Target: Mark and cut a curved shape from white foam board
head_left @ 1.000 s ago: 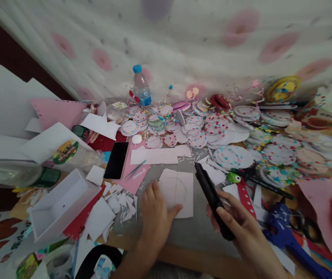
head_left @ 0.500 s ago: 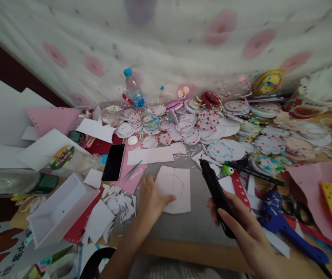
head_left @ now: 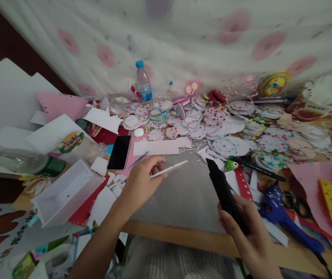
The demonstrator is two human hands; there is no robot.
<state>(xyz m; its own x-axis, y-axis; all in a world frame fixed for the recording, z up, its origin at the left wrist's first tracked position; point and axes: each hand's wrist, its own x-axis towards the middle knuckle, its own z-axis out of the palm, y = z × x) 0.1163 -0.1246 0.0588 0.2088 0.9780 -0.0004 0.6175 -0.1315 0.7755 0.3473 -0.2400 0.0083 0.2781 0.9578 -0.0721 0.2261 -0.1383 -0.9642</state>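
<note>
My left hand [head_left: 142, 178] pinches a white foam piece [head_left: 170, 169], which is lifted and seen almost edge-on above the grey mat [head_left: 180, 197]. On the right, my right hand [head_left: 241, 223] is wrapped round a black cutter-like tool [head_left: 222, 190], its tip pointing up and away from me. Behind the mat lies a white strip with a notched end [head_left: 157, 147]. Small white scraps [head_left: 202, 149] are scattered near the mat's back edge.
A phone [head_left: 119, 152] and a white box [head_left: 67, 193] are to the left. Decorated discs [head_left: 192, 120] and a water bottle [head_left: 144, 83] stand behind. A blue glue gun [head_left: 288, 221] and scissors [head_left: 300, 203] lie at the right.
The foam piece, flat on the mat before, is now raised and tilted edge-on in my left hand. My right hand still holds the black tool, a little lower. The view has shifted slightly.
</note>
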